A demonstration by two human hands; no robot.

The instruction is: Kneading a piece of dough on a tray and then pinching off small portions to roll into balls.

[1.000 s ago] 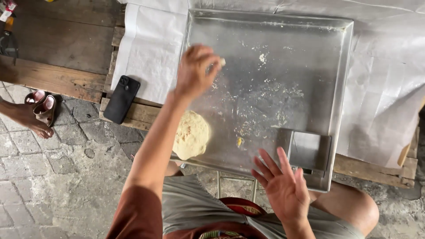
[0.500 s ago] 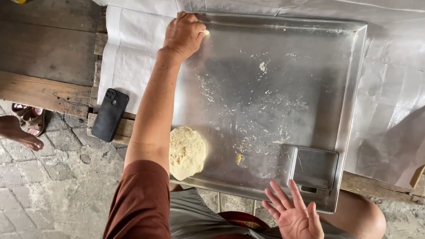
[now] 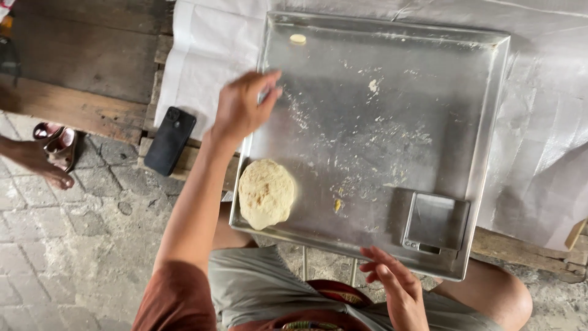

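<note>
Vs half a sec ago: left hand (image 3: 242,110) has pulled back from the tray's far left corner to its left rim, abt midway along, and a small dough piece (image 3: 297,38) now sits in that far corner where the hand was. Right hand (image 3: 395,288) has shifted little, low at the near edge. Left hand is empty, fingers loosely curled w/ tips pinched close, hovering at the rim; can't tell if it touches. Right hand is empty too, open, fingers spread, just below the tray's near rim and near the scale. No labels or signs readable; a white sheet (image 3: 202,55) lies under the tray, covering the wooden bench (image 3: 86,55). Metal tray (image 3: 490,141) is square, shiny, dusted w/ flour and crumbs. Big dough lump (image 3: 266,194), round, pale tan, lies in the near left corner, below the left hand and well left of the right hand. Small silver scale (image 3: 433,222) sits in the near right corner. Black phone (image 3: 170,140) lies on the bench edge, left of the tray. Another person's foot in a sandal (image 3: 52,150) at far left on the paving.
</note>
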